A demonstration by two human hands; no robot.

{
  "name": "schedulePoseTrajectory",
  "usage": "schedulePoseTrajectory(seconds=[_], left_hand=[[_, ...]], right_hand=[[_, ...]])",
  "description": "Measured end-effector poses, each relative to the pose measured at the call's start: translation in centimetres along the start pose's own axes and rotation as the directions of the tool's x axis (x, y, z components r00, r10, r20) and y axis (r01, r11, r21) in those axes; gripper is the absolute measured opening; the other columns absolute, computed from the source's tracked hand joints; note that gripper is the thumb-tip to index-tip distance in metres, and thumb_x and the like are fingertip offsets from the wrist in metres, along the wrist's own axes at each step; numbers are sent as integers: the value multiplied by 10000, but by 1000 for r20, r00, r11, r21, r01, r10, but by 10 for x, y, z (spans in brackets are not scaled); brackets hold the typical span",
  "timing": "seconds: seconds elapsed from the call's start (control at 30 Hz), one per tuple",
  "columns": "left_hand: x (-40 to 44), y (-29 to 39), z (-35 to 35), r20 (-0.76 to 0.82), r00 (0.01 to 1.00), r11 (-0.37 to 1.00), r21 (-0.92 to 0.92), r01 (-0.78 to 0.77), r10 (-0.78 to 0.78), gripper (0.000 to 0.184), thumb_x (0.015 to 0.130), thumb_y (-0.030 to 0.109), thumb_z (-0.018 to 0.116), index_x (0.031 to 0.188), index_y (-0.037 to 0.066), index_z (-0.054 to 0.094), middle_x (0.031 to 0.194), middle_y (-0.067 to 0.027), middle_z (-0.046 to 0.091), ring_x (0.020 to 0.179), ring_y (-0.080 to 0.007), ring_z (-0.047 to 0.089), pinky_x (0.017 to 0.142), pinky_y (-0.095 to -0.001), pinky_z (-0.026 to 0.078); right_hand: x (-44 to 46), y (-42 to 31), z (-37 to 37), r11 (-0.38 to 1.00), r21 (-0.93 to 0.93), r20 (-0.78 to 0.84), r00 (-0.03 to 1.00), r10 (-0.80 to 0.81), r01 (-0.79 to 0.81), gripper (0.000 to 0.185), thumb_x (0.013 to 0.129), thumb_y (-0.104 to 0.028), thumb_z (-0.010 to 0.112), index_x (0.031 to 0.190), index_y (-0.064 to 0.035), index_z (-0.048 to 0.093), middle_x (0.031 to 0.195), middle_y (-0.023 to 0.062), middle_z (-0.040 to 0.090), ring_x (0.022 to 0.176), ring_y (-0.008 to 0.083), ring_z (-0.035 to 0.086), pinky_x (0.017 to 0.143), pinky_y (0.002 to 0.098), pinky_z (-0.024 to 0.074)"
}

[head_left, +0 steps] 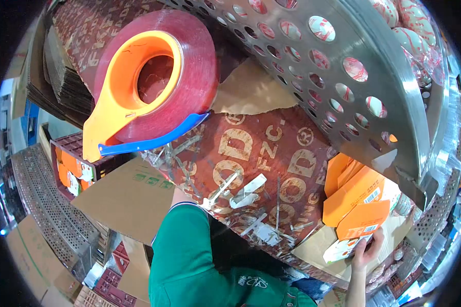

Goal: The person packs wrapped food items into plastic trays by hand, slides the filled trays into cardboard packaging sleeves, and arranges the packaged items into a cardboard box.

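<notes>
At the lower right, my right hand (368, 249) grips the bottom edge of an orange-and-white carton (364, 220), its fingers closed on it. More orange cartons (338, 176) lie against that one, partly overlapped. My left arm, in a green sleeve (184, 240), reaches forward past the table edge beside a cardboard flap (128, 197). A sliver of the forearm shows; the left hand itself is hidden. Large in the upper left is an orange tape dispenser (115, 102) with a blue guard and a thick roll of tape (200, 56).
A perforated metal tray (389, 123) with white, red-streaked round items (412, 41) rises at upper right. Tape scraps (248, 192) stick to the printed brown tabletop (292, 138). Stacked cardboard (66, 77) and a crate (71, 143) of orange cartons stand at left.
</notes>
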State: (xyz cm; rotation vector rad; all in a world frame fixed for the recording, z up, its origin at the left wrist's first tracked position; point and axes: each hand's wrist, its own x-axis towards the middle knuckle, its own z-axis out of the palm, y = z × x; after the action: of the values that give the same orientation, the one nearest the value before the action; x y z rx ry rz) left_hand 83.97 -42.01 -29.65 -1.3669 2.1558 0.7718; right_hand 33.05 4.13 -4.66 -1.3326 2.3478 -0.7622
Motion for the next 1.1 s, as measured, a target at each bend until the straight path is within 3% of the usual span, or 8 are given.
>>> schedulePoseTrajectory(seconds=[0.47,0.57,0.97,1.1], left_hand=[[-48,-60,52,-83,996,992,-125,26,-37,340,814,208,665,1102,31,630,934,-170,679,867,-313,649,779,-378,508],[-61,-72,58,-105,993,988,-147,35,-51,339,814,205,664,1103,30,630,935,-170,679,868,-315,649,780,-379,508],[-98,-108,92,-165,982,965,-257,46,-90,335,816,194,663,1105,29,628,940,-173,680,873,-320,650,781,-382,509],[-108,-119,101,-184,977,955,-293,47,-105,333,816,190,663,1106,28,627,942,-173,680,874,-322,651,782,-383,509]], right_hand=[[-1,2,-1,1000,7,25,1000,-17,17,386,942,-231,544,1207,32,452,1127,125,508,964,183,476,854,319,378],[-1,2,1,998,49,13,999,31,-31,379,944,-232,540,1203,30,453,1115,118,506,950,178,473,844,317,374],[2,-2,3,1000,10,-51,998,-24,24,387,903,-200,567,1194,45,499,1040,121,551,886,195,511,782,317,403],[-5,4,-2,999,31,-26,999,43,-43,383,904,-198,568,1192,43,492,1049,132,552,892,196,513,783,320,405]])
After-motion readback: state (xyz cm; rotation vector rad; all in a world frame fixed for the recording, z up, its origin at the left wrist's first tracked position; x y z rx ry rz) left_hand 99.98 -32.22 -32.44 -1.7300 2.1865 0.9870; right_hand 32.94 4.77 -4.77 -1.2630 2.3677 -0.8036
